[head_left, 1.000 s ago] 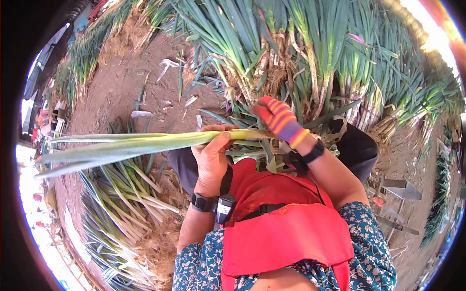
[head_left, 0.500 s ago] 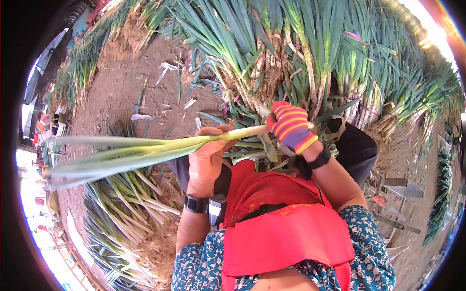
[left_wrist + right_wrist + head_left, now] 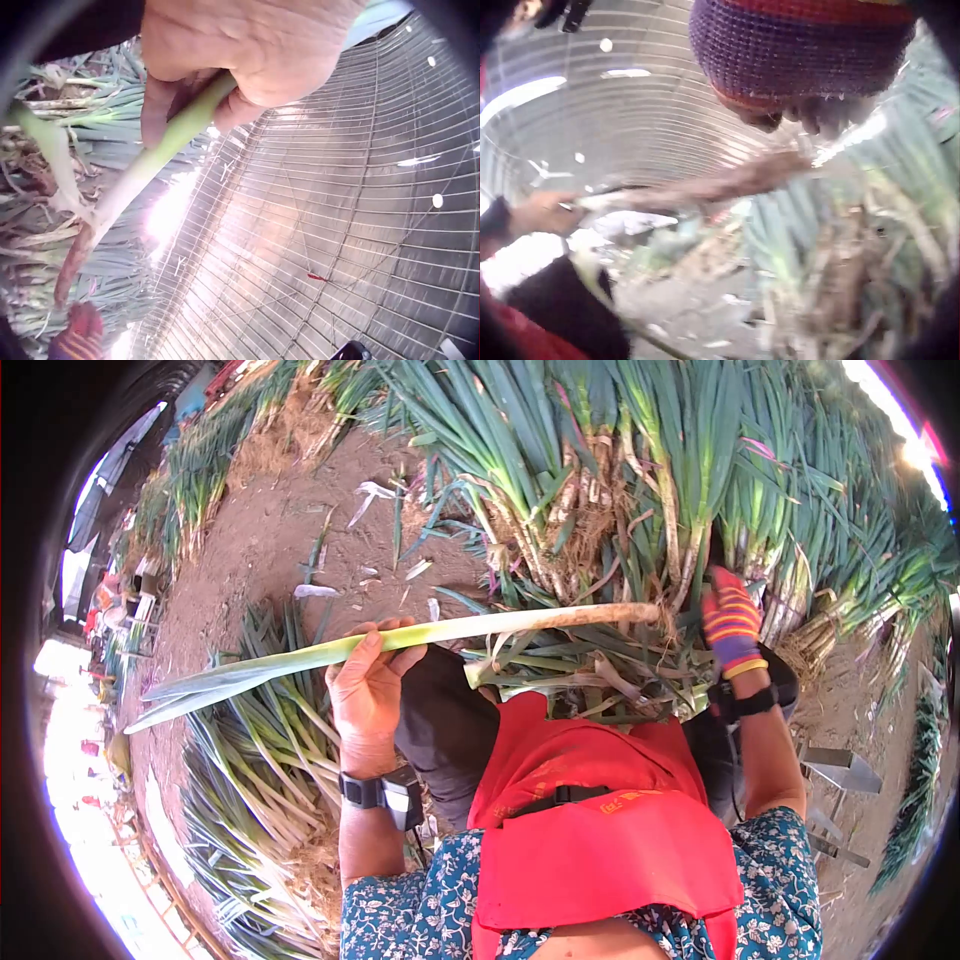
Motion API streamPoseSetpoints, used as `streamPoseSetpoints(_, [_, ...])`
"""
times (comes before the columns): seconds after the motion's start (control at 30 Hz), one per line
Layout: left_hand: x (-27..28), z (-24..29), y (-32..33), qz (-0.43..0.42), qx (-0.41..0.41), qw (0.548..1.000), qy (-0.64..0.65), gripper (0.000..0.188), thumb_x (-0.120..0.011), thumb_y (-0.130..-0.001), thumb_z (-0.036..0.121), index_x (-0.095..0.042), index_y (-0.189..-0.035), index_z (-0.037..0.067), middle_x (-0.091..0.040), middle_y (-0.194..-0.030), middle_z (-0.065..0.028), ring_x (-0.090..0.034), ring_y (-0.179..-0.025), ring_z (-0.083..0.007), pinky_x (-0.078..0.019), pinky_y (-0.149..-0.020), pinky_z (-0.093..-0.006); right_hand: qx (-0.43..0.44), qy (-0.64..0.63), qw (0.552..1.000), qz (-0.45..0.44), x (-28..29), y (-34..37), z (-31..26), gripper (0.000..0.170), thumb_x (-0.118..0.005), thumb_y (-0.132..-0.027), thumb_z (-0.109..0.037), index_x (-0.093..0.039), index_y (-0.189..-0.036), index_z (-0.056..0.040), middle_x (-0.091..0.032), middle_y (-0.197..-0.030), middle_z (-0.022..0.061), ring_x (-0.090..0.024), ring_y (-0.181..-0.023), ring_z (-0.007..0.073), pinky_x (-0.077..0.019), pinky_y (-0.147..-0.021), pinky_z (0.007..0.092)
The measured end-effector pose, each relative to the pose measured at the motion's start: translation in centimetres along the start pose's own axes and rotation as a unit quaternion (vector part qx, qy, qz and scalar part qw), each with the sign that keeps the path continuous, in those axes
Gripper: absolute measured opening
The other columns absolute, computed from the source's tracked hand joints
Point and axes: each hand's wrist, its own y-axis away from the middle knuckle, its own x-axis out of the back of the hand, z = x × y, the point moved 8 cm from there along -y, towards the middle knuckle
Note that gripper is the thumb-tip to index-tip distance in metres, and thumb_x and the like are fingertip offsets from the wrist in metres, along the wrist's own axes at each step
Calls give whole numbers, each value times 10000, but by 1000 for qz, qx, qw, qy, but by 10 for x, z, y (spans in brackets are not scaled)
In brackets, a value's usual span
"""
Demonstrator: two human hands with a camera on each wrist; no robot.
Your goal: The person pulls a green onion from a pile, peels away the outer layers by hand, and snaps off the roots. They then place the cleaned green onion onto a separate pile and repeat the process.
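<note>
The bare left hand pinches a long green onion by its pale green part, leaves pointing left and brown root end at the right. In the left wrist view the left hand has thumb and fingers round the onion stalk. The right hand, in a striped glove, is apart from the onion, just right of its root end. In the right wrist view the gloved right hand hangs above the brown root end, its fingertips bent; whether it holds anything is unclear.
Bundled green onions stand along the top. More onions lie at the lower left. Peeled leaves lie between the knees, and a metal stand is at the right. Scraps litter the soil.
The right hand has let go of the onion's root end and moved right. The left hand has shifted left with the onion, whose white shaft and brown end now show.
</note>
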Motion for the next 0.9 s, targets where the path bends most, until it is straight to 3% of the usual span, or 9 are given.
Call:
streamPoseSetpoints(0.03, [-3, -10, -2, 13, -1, 1000, -1, 124, -581, -857, 50, -616, -964, -4, -647, -954, -175, -627, -960, -350, -566, -778, -482, 156, 18, 987, 43, 26, -2, -96, 412, -630, -759, -135, -553, -1153, -41, -606, -1022, 177, -567, -947, 361, -460, -824, 416])
streamPoseSetpoints(0.07, [-7, -17, -5, 25, -3, 1000, -2, 124, -583, -863, 65, -614, -960, -6, -647, -954, -174, -634, -943, -342, -571, -768, -475, 168, 24, 985, -13, 35, -2, -157, 432, -646, -735, -147, -550, -1145, -50, -597, -1035, 161, -549, -975, 358, -433, -867, 435])
streamPoseSetpoints(0.17, [-24, -29, -6, 12, 10, 1000, 7, 132, -590, -872, 81, -605, -965, -11, -640, -962, -174, -626, -951, -355, -571, -768, -466, 374, -27, 927, 7, 34, 22, -254, 534, -702, -605, -166, -536, -1104, -67, -512, -1081, 91, -506, -993, 299, -416, -850, 453])
streamPoseSetpoints(0.27, [-39, -21, 1, -1, -15, 1000, -14, 150, -594, -873, 101, -597, -981, -3, -640, -949, -164, -636, -918, -322, -573, -755, -447, 363, -43, 929, 61, 8, 22, -263, 484, -659, -640, -103, -549, -1110, -66, -533, -1005, 86, -544, -902, 273, -452, -775, 397])
streamPoseSetpoints(0.33, [-44, -18, 7, -11, -37, 999, -33, 163, -596, -877, 120, -591, -988, 2, -639, -947, -160, -642, -896, -296, -572, -754, -432, 350, -55, 935, 13, 6, 23, -271, 474, -661, -645, -104, -558, -1106, -66, -557, -936, 82, -568, -816, 265, -467, -692, 382])
streamPoseSetpoints(0.37, [-52, -25, 11, -42, -19, 998, -31, 166, -583, -886, 122, -586, -1006, 8, -633, -968, -153, -638, -912, -290, -566, -767, -430, 338, -124, 933, -20, 3, 23, -275, 446, -658, -625, -31, -586, -1065, -26, -575, -921, 132, -562, -823, 325, -469, -704, 412])
streamPoseSetpoints(0.47, [-67, -47, 20, -82, 17, 996, -19, 191, -566, -897, 119, -562, -1049, 4, -622, -1005, -156, -631, -938, -274, -545, -818, -416, 344, -222, 910, -71, -1, 25, -286, 461, -655, -640, -32, -581, -1095, -19, -577, -955, 138, -563, -846, 330, -469, -722, 413])
streamPoseSetpoints(0.63, [-62, -49, 21, -88, 4, 995, -38, 209, -595, -869, 81, -558, -1047, -23, -624, -1013, -178, -631, -950, -291, -540, -841, -421, 343, -278, 896, -35, -6, 25, -286, 382, -682, -621, -74, -623, -996, -30, -571, -917, 92, -564, -823, 286, -459, -706, 396])
streamPoseSetpoints(0.9, [-60, -45, 20, -85, -35, 995, -32, 220, -602, -855, 70, -565, -1048, -28, -628, -1005, -183, -631, -946, -296, -543, -830, -408, 487, -114, 862, 81, 12, 43, -308, 229, -666, -566, -85, -567, -771, -62, -493, -781, 59, -533, -703, 246, -426, -578, 376])
